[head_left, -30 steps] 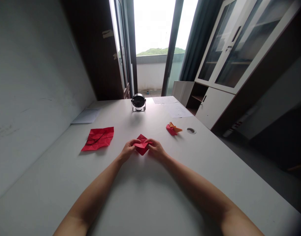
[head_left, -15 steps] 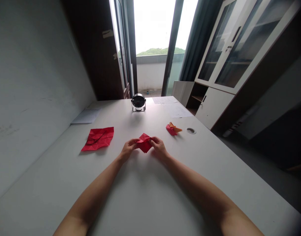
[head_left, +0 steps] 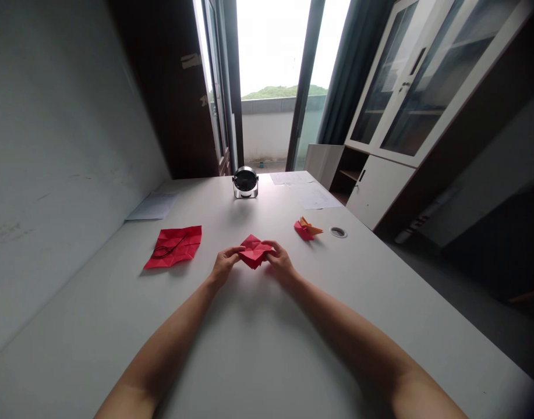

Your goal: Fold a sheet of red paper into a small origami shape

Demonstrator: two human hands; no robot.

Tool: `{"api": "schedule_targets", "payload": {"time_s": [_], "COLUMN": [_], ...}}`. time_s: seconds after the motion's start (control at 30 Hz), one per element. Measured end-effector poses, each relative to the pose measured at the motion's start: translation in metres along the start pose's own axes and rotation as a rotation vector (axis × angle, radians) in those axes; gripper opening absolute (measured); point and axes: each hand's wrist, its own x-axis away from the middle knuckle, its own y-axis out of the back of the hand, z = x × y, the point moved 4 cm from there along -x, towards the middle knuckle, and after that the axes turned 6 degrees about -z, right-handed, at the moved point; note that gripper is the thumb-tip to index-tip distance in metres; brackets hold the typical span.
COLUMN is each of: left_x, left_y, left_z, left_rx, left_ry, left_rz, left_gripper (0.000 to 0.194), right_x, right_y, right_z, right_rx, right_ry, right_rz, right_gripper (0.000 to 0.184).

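Between my hands is a small piece of folded red origami paper (head_left: pixel 253 251), its layers partly spread and a point facing me. My left hand (head_left: pixel 225 263) pinches its left corner between thumb and fingers. On the right corner, my right hand (head_left: pixel 280 260) grips the paper the same way. Off to the left lies a creased red paper sheet (head_left: pixel 179 249), with a thin dark looped cord or pair of thin handles (head_left: pixel 164 251) on top. Folded red and orange paper pieces (head_left: pixel 307 229) rest to the right of my hands.
The white table (head_left: pixel 249 343) runs along a wall on the left. At its far end stands a round black-and-silver device (head_left: pixel 245 182). Paper sheets lie at the back left (head_left: pixel 152 206) and back right (head_left: pixel 318 196). A round cable hole (head_left: pixel 338 232) sits near the right edge.
The folded red paper has opened out at the top, its upper layers now wider and flatter. Both hands stay at its corners, with only slight shifts of the fingers.
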Motion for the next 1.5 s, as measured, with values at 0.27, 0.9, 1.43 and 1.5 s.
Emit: {"api": "schedule_targets", "payload": {"time_s": [0.27, 0.9, 1.43, 1.5], "left_x": [0.004, 0.01, 0.012, 0.013], "left_y": [-0.004, -0.013, -0.016, -0.016], "left_z": [-0.009, -0.013, -0.006, -0.006], "left_rx": [-0.041, -0.205, -0.343, -0.368], "left_ry": [-0.041, -0.054, -0.07, -0.074], "left_rz": [0.041, 0.128, 0.16, 0.167], "left_gripper": [0.037, 0.04, 0.031, 0.031], "right_x": [-0.001, -0.001, 0.005, 0.006], "right_y": [-0.002, -0.004, -0.005, -0.004], "right_z": [0.0, -0.011, -0.005, -0.003], "right_rx": [0.043, 0.05, 0.13, 0.146], "right_ry": [0.027, 0.004, 0.045, 0.032], "right_rz": [0.024, 0.039, -0.006, -0.023], "right_gripper": [0.031, 0.039, 0.04, 0.043]}}
